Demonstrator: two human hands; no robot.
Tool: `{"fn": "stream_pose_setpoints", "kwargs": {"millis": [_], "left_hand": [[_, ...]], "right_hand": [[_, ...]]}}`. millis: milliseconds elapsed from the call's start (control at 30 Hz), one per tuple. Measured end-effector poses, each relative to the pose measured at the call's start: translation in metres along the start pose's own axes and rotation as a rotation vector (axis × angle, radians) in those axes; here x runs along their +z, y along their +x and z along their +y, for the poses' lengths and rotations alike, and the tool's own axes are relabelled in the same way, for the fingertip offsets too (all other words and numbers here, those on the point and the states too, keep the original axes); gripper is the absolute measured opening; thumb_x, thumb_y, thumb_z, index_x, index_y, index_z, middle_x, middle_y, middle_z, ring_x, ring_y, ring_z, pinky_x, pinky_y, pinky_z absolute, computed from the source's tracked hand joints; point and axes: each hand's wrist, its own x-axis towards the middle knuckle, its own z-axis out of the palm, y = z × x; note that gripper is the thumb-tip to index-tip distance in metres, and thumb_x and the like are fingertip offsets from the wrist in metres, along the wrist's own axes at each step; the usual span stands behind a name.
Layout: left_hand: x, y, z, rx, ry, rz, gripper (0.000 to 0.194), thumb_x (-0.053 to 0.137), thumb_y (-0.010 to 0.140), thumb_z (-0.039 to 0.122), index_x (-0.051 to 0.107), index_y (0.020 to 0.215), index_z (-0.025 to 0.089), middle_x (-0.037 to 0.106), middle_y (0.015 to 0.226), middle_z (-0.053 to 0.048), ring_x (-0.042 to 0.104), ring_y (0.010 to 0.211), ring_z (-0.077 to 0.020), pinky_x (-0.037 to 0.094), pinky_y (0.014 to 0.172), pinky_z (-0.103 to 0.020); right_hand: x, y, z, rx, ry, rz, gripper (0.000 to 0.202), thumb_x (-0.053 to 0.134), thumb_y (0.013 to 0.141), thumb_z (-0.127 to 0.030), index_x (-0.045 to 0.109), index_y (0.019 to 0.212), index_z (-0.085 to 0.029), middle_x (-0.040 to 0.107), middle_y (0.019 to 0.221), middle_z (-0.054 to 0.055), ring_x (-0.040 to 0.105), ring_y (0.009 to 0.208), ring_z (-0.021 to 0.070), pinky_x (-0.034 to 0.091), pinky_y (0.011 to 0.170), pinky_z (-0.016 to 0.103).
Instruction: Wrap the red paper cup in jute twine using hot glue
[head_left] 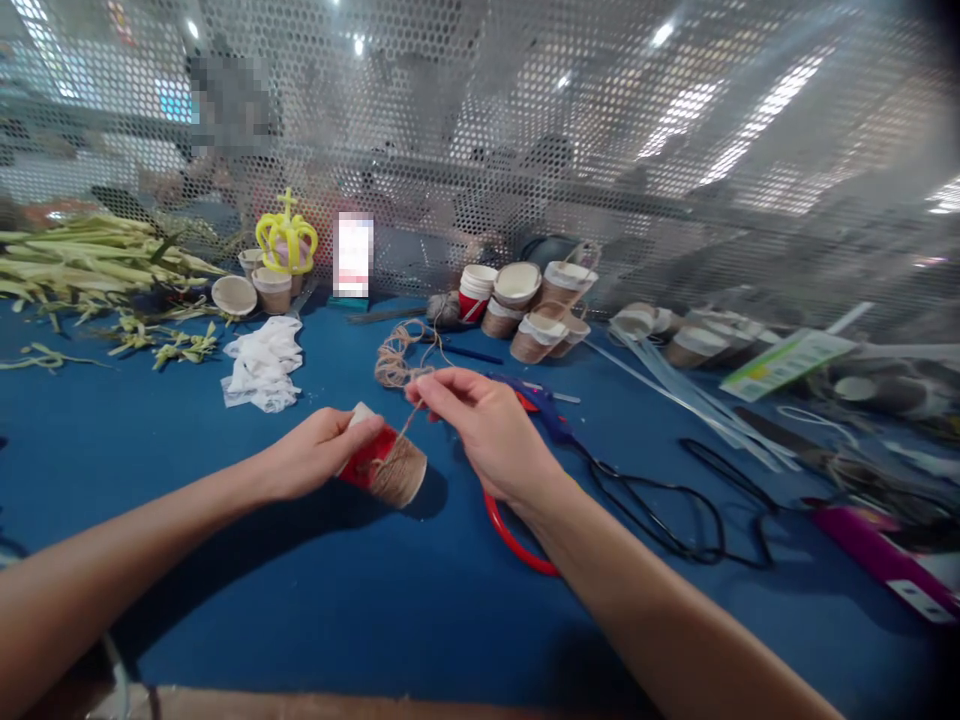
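Observation:
My left hand is closed around the upper end of a red paper cup, which lies tilted in the air above the blue table. Brown twine is wound round the cup's lower part. From the wrapped part a strand of twine runs up to my right hand, where thumb and forefinger pinch it. A loose coil of twine lies just behind, on the table. Partly under my right wrist shows a red handle, probably of scissors. A blue glue gun rests beyond that hand.
Several twine-wrapped cups stand at the back. A crumpled white cloth, a yellow crown and a phone are to the left. Black cable, clear glue sticks and a purple power strip lie right. Perforated metal closes the back.

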Motion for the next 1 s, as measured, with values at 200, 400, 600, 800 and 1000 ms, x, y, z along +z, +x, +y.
{"fn": "stream_pose_setpoints", "kwargs": {"millis": [200, 400, 600, 800, 1000], "left_hand": [[0.005, 0.001, 0.003, -0.186, -0.365, -0.05, 0.043, 0.04, 0.081, 0.046, 0.058, 0.076, 0.008, 0.056, 0.062, -0.002, 0.045, 0.05, -0.009, 0.033, 0.05, -0.02], [0.008, -0.003, 0.008, -0.2, -0.332, -0.066, 0.04, 0.043, 0.08, 0.045, 0.055, 0.064, 0.01, 0.05, 0.054, 0.003, 0.037, 0.046, -0.0067, 0.029, 0.047, -0.018], [0.008, -0.007, 0.015, -0.135, -0.368, -0.134, 0.04, 0.043, 0.079, 0.046, 0.053, 0.063, 0.011, 0.05, 0.056, 0.003, 0.04, 0.049, -0.0074, 0.031, 0.048, -0.018], [0.008, -0.01, 0.012, -0.117, -0.345, -0.132, 0.042, 0.042, 0.08, 0.047, 0.055, 0.066, 0.011, 0.051, 0.057, 0.002, 0.04, 0.05, -0.0076, 0.032, 0.05, -0.019], [0.008, -0.01, 0.011, -0.079, -0.351, -0.135, 0.042, 0.043, 0.078, 0.05, 0.054, 0.065, 0.011, 0.05, 0.058, 0.002, 0.038, 0.05, -0.0074, 0.03, 0.049, -0.018]], "right_hand": [[-0.007, -0.011, -0.002, -0.049, -0.035, 0.06, 0.012, 0.061, 0.073, -0.028, 0.064, 0.07, -0.018, 0.067, 0.073, -0.001, 0.059, 0.071, 0.0101, 0.045, 0.072, 0.023], [-0.006, -0.007, 0.005, -0.051, -0.121, 0.055, 0.012, 0.059, 0.074, -0.028, 0.064, 0.071, -0.018, 0.067, 0.072, -0.001, 0.059, 0.069, 0.0102, 0.045, 0.069, 0.022], [-0.006, -0.004, 0.011, -0.058, -0.174, 0.046, 0.014, 0.058, 0.075, -0.029, 0.064, 0.071, -0.017, 0.066, 0.071, 0.0, 0.058, 0.067, 0.011, 0.045, 0.067, 0.024], [-0.007, -0.005, 0.016, -0.046, -0.182, 0.039, 0.013, 0.058, 0.075, -0.028, 0.063, 0.07, -0.017, 0.066, 0.07, 0.001, 0.058, 0.066, 0.0113, 0.045, 0.066, 0.026], [-0.007, -0.004, 0.016, -0.026, -0.203, 0.034, 0.014, 0.057, 0.076, -0.029, 0.063, 0.07, -0.017, 0.066, 0.071, 0.002, 0.059, 0.068, 0.0126, 0.045, 0.068, 0.027]]}}
